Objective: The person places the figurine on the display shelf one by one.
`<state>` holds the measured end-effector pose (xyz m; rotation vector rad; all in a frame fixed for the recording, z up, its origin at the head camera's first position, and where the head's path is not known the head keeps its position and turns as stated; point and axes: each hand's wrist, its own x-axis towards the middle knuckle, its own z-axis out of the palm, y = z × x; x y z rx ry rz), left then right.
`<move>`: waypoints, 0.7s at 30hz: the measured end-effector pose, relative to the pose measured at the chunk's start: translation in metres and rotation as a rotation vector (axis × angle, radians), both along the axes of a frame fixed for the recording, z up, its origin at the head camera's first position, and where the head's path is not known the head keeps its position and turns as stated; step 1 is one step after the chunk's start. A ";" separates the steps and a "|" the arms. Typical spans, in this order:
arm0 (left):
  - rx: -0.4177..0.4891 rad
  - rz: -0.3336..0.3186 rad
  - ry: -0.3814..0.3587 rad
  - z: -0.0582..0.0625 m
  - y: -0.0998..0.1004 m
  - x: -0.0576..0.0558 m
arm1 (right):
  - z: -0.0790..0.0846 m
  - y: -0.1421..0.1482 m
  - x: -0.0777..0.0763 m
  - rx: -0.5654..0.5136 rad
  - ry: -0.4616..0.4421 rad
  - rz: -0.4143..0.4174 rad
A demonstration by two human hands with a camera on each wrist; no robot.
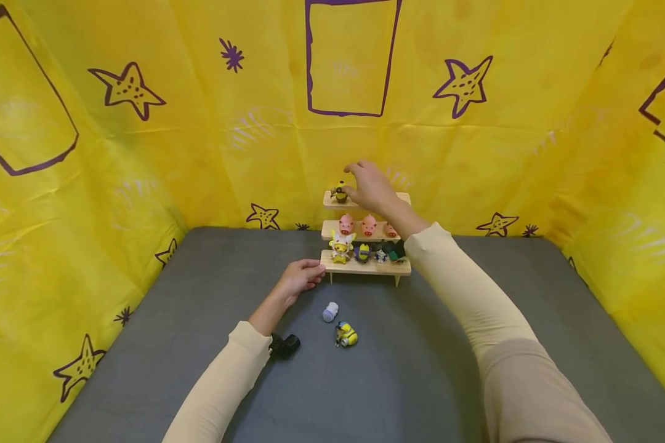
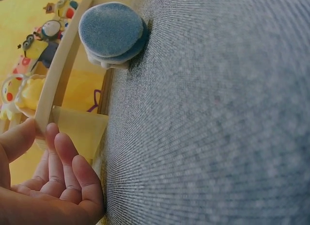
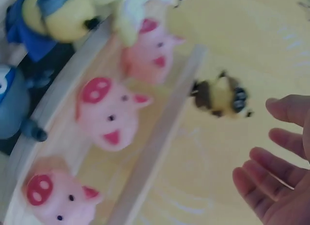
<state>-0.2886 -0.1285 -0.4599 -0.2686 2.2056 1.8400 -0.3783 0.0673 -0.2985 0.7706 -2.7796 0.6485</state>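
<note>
A three-tier wooden display shelf (image 1: 366, 269) stands near the back wall. At the left end of its lowest board, my left hand (image 1: 301, 277) pinches the edge between thumb and index finger, as the left wrist view shows. My right hand (image 1: 372, 187) is over the top tier, fingers spread and apart from a small yellow minion figure (image 3: 220, 97) standing there. Pink pig figures (image 3: 109, 113) sit along the middle tier. On the lowest tier are a yellow figure in a white hood (image 1: 340, 248), a minion in blue (image 1: 362, 253) and other small figures.
On the grey table (image 1: 421, 369) before the shelf lie a white and blue figure (image 1: 330, 312) and a yellow figure with a blue cap (image 1: 346, 334). A black object (image 1: 285, 346) shows beside the left wrist. Yellow printed cloth (image 1: 199, 154) walls the back and sides.
</note>
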 end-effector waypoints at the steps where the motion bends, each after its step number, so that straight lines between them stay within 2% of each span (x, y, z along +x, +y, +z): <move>1: 0.000 -0.002 0.001 0.001 0.000 0.000 | 0.002 0.001 0.003 -0.006 0.016 0.005; 5: 0.001 -0.009 0.001 0.002 0.000 -0.001 | 0.005 0.006 0.016 -0.014 0.069 0.045; 9: 0.003 -0.014 0.005 0.001 0.000 -0.001 | -0.001 0.010 0.032 -0.015 0.109 0.124; 21: 0.006 -0.020 0.047 0.000 0.000 0.002 | -0.050 0.007 0.084 0.001 0.025 0.305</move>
